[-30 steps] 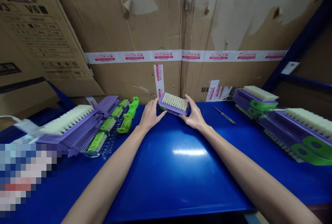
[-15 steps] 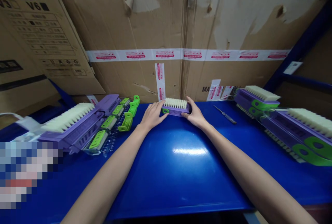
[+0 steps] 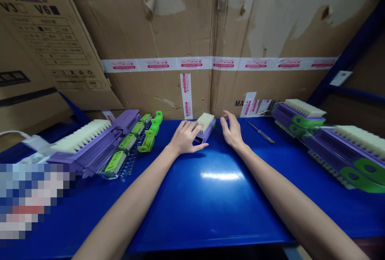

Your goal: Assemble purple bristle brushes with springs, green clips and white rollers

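Observation:
A small purple brush (image 3: 207,125) with pale bristles sits on the blue table (image 3: 210,196) near the cardboard wall, turned end-on to me. My left hand (image 3: 186,139) grips its near left side, fingers curled over the body and thumb flat on the table. My right hand (image 3: 231,131) hovers just right of the brush, fingers apart and holding nothing.
A row of purple brushes (image 3: 84,143) with green clips (image 3: 148,139) and springs lies at the left. More purple brushes with green handles (image 3: 331,139) are stacked at the right. A small screwdriver (image 3: 261,133) lies behind my right hand. Cardboard boxes (image 3: 192,39) wall the back.
The brush was lowered onto the table and turned end-on. My right hand let go of it and drew off to the right, while my left hand kept its hold.

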Tool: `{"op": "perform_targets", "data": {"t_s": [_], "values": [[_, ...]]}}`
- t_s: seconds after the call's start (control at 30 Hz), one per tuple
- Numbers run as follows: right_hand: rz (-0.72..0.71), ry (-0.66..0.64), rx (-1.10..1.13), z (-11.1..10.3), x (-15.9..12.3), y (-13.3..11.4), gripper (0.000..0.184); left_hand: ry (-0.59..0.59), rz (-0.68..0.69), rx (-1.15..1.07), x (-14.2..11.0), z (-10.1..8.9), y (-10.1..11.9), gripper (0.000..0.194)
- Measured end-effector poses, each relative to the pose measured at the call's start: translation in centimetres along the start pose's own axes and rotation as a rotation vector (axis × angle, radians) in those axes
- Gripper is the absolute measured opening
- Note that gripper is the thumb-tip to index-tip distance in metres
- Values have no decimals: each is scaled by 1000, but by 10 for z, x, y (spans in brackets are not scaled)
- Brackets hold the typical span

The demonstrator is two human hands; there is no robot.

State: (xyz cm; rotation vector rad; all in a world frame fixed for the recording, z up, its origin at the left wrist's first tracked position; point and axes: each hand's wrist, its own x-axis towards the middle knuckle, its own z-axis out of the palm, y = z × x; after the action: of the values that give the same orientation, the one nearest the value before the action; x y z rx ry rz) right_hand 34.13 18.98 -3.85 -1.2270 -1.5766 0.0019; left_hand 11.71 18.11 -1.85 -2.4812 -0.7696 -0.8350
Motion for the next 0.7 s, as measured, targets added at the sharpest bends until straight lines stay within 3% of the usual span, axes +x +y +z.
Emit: {"op": "perform_targets", "data": {"t_s": [0.17, 0.27, 0.4, 0.5, 0.7], "values": [[-270, -177, -125, 0, -3, -8, 62, 0, -34, -47, 2, 0, 2, 45], [-373, -281, -185, 1, -3, -10, 70, 9, -61, -89, 1, 2, 0, 47], [-380, -298, -275, 1, -3, -9, 74, -26, -62, -34, -1, 8, -3, 53], [-347, -331, -313, 2, -3, -6, 61, -56, -43, 53, -1, 8, -4, 50], [-353, -300, -295, 3, -1, -4, 52, -108, -119, 158, 15, -13, 4, 36]]}}
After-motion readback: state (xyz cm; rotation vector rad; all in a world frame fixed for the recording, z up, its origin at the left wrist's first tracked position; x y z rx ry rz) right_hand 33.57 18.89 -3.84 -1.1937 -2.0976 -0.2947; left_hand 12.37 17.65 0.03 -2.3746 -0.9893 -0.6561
